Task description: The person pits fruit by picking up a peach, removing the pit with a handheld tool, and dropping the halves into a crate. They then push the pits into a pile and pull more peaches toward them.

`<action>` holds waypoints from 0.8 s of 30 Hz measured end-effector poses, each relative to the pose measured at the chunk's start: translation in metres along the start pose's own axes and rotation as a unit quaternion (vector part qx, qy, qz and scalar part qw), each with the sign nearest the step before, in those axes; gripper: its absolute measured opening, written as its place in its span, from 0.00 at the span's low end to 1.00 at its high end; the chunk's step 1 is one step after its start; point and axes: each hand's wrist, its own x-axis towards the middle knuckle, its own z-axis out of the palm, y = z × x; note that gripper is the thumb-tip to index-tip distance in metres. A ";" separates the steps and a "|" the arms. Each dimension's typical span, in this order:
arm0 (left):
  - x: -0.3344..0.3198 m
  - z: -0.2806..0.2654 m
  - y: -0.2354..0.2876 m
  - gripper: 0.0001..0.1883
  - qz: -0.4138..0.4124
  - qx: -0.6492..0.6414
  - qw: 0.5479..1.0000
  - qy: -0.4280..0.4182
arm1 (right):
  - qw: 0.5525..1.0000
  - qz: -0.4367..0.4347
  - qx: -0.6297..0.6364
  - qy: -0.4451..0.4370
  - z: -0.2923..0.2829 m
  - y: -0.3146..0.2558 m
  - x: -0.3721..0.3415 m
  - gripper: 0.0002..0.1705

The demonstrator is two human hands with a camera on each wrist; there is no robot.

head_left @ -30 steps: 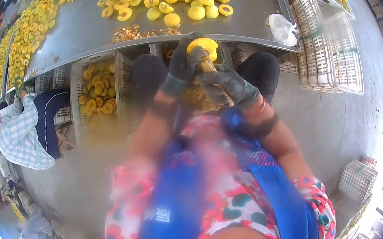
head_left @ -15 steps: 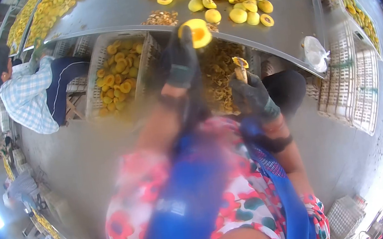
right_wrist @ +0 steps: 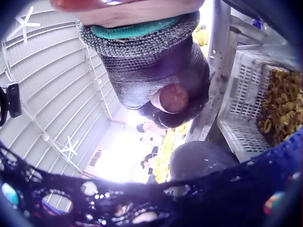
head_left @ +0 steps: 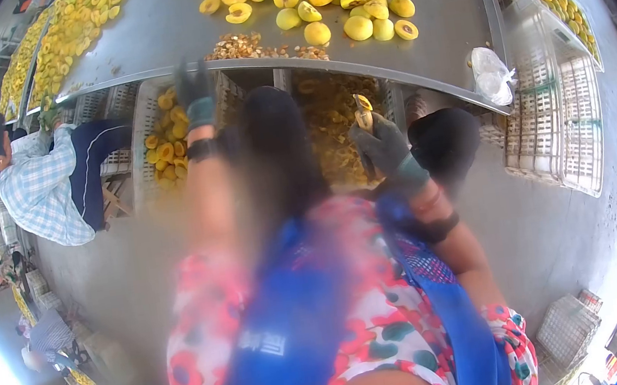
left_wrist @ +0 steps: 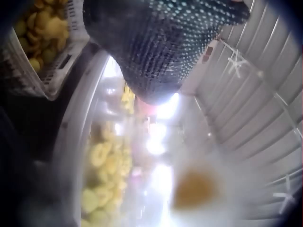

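Note:
My gloved left hand point(head_left: 194, 94) is at the table's front edge, beside the crate of yellow peach halves point(head_left: 167, 137). Its fingers point away from me, and no peach half shows in it. In the left wrist view the dotted glove point(left_wrist: 161, 42) fills the top, its fingertips largely hidden. My gloved right hand point(head_left: 384, 143) grips a wooden-handled pitting tool point(head_left: 364, 117) over a bin of peach scraps point(head_left: 331, 123). A bit of yellow flesh with a dark part sits at the tool's tip. The round handle end point(right_wrist: 173, 98) pokes out of the fist in the right wrist view.
Peach halves point(head_left: 319, 33) and a heap of brown pit pieces point(head_left: 239, 47) lie on the metal table point(head_left: 431, 59). A clear plastic bag point(head_left: 492, 75) sits near its right corner. Stacked white crates point(head_left: 549, 122) stand at right. Another person point(head_left: 38, 181) sits at left.
The hands were together on a yellow peach, then parted. The left hand moved leftward to the crate, and the peach half is gone from it. The right hand keeps its tool.

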 end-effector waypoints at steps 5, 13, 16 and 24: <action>0.058 0.002 0.166 0.24 0.068 -0.202 0.959 -0.188 | 0.985 -0.024 -0.158 0.062 0.001 0.031 0.022 0.18; 0.067 0.041 0.254 0.24 0.139 -0.074 0.931 -0.328 | 0.987 0.114 -0.112 -0.005 -0.011 0.045 0.019 0.18; 0.066 0.048 0.248 0.28 0.115 -0.183 0.933 -0.288 | 0.990 0.061 -0.121 0.031 -0.017 0.048 0.015 0.16; 0.019 -0.079 0.222 0.17 0.194 -0.499 0.803 -0.261 | 0.994 -0.074 -0.025 0.074 -0.018 0.008 0.011 0.12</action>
